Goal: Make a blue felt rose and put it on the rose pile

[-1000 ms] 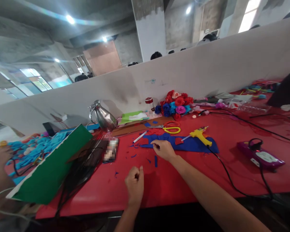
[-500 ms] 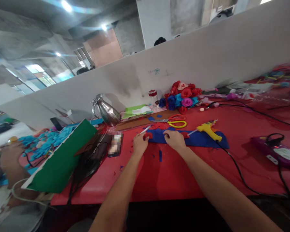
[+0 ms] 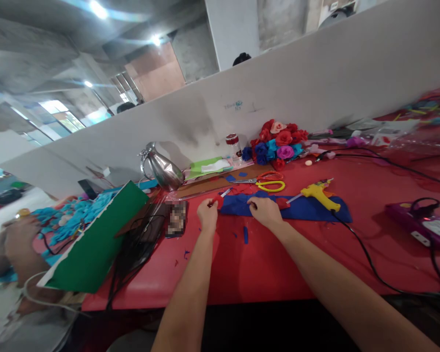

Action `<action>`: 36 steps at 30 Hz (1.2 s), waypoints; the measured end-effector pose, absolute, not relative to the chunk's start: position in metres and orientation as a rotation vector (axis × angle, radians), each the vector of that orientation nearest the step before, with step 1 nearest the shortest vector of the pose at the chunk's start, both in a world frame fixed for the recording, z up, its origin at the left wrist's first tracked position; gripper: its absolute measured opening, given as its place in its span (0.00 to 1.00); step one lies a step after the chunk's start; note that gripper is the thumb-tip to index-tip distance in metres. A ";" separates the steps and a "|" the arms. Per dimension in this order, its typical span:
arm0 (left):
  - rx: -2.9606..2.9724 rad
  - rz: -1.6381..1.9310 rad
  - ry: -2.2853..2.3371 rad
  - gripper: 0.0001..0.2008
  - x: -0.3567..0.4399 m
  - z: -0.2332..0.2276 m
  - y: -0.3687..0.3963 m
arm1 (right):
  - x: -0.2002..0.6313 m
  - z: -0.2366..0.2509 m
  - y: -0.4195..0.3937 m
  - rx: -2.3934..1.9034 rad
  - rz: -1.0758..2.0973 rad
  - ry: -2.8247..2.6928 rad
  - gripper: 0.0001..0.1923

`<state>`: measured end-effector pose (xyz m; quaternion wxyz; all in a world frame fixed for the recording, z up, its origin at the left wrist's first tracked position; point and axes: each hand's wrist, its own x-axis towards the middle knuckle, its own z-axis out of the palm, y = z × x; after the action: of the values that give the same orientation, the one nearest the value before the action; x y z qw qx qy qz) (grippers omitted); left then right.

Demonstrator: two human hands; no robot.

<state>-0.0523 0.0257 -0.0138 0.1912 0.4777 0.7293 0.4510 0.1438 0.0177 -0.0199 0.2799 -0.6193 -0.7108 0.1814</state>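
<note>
A long piece of blue felt (image 3: 234, 205) lies across the red table. My left hand (image 3: 207, 215) is closed on a small red piece (image 3: 218, 200) just off the felt's left end; a thin white stick-like thing (image 3: 225, 192) shows beside it, and whether I hold that too is unclear. With fingers curled together, my right hand (image 3: 266, 211) pinches the blue felt near its middle. Close to its knuckles lies another red piece (image 3: 282, 203). On the felt's right part rests a yellow glue gun (image 3: 319, 196), its nozzle pointing up right and a clear stick at its back.
Scissors (image 3: 269, 185) with orange and yellow handles lie behind the felt. Farther back are a metal jug (image 3: 165, 168), a jar (image 3: 233, 147) and fabric flowers (image 3: 278, 144). A phone (image 3: 176, 219) and green board (image 3: 95, 239) are left, a purple power strip (image 3: 421, 222) right. Another person's hand (image 3: 18, 239) shows far left.
My left hand has moved left with the red piece, away from the blue felt's end. My right hand stays at the same spot on the felt.
</note>
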 end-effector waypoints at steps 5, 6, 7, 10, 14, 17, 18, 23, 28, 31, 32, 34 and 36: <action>1.258 1.417 1.783 0.12 -0.031 -0.013 0.020 | 0.136 -0.027 0.022 -1.345 0.886 -1.551 0.13; 1.253 1.421 1.733 0.13 -0.023 -0.013 0.020 | 0.134 -0.028 0.024 -1.275 0.972 -1.479 0.14; 1.234 1.430 1.662 0.15 -0.016 -0.012 0.020 | 0.133 -0.028 0.025 -1.227 1.034 -1.431 0.15; 1.095 1.485 1.370 0.18 0.001 -0.009 0.020 | 0.131 -0.025 0.027 -1.156 1.139 -1.346 0.19; 1.093 1.472 1.237 0.17 0.004 -0.008 0.018 | 0.132 -0.022 0.027 -1.091 1.224 -1.271 0.18; 1.084 1.431 1.228 0.15 0.000 -0.014 0.016 | 0.132 -0.022 0.026 -1.085 1.241 -1.257 0.14; 1.085 1.414 1.229 0.14 -0.002 -0.017 0.015 | 0.131 -0.023 0.026 -1.090 1.240 -1.253 0.12; 1.217 1.393 1.191 0.10 -0.002 -0.030 0.017 | 0.131 -0.029 0.028 -1.134 1.211 -1.238 0.11; 1.429 1.305 1.438 0.07 -0.002 -0.034 0.019 | 0.133 -0.031 0.027 -1.185 1.165 -1.310 0.13; 1.538 1.274 1.669 0.10 -0.012 -0.029 0.022 | 0.135 -0.033 0.025 -1.202 1.150 -1.352 0.13; 1.554 1.300 1.752 0.11 -0.019 -0.027 0.024 | 0.135 -0.033 0.025 -1.203 1.151 -1.353 0.13; 1.527 1.369 1.916 0.12 -0.036 -0.022 0.028 | 0.135 -0.035 0.025 -1.210 1.145 -1.344 0.13; 1.395 1.400 2.067 0.13 -0.054 -0.020 0.032 | 0.134 -0.037 0.025 -1.222 1.132 -1.340 0.13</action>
<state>-0.0544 0.0317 -0.0196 0.1406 0.4828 0.7157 0.4846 0.1344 0.0252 -0.0368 0.4811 -0.5011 -0.5495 0.4642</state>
